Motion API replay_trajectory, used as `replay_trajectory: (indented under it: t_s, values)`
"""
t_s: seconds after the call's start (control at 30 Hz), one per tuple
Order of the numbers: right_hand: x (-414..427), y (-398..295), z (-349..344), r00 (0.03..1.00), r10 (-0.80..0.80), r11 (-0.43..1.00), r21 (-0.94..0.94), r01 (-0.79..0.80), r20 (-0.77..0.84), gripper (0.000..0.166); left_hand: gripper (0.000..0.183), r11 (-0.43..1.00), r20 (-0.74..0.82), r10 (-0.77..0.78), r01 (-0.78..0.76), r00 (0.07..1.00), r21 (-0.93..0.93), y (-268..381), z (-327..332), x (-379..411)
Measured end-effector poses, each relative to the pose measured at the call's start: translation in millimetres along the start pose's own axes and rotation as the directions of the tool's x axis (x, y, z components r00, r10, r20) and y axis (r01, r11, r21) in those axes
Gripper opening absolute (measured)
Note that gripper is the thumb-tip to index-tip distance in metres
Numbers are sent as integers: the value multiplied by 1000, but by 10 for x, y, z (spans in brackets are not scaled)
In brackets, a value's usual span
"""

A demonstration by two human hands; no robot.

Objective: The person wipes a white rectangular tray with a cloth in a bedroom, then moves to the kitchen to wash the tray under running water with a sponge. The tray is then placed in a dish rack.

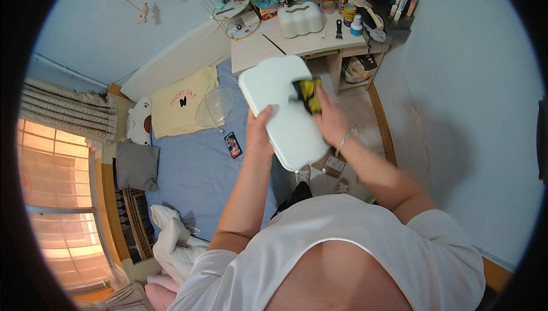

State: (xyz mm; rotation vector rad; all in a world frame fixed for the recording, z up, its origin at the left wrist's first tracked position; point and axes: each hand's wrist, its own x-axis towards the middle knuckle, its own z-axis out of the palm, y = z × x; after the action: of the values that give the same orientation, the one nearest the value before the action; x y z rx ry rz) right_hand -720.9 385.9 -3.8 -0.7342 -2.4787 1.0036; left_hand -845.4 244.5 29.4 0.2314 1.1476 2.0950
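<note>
My left hand (259, 131) grips the left edge of a white rectangular board or lid (284, 109) with rounded corners, its thumb on the face. The board is held up in front of me, tilted. In my right hand (333, 118) is a black and yellow cloth (309, 93), blurred, at the board's right edge. Whether the cloth touches the face cannot be told. What the board's underside looks like is hidden.
Ahead stands a desk (252, 57) with a white tissue box (300, 19), a black-handled scraper or brush (339, 29) and several bottles. On the left, a phone (233, 145) and a yellow pillow (184, 116) lie on the blue bed (184, 174). A cardboard piece (322, 166) is on the floor.
</note>
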Motion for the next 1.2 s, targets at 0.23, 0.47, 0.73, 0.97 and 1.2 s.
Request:
replay_trajectory:
  t_s: [0.23,0.47,0.73,0.97,1.2]
  values:
    - [-517,-199,-32,954,-298,953,-49,297,-10,65,60,992,77,64,-55,995,-114,114,-167,146]
    - [643,-87,-241,951,-274,955,-158,252,-140,61,55,994,148,-92,99,985,-42,-40,142,-36]
    - [344,36,-255,964,251,967,34,-254,89,57,54,997,34,-29,31,999,-64,-62,35,-5]
    - [-316,-34,101,997,-55,998,37,57,-46,68,51,998,-32,8,-10,999,-58,265,40,112]
    - [711,35,-447,980,-19,996,-86,1,-200,62,50,981,157,-193,189,969,35,-13,431,-35]
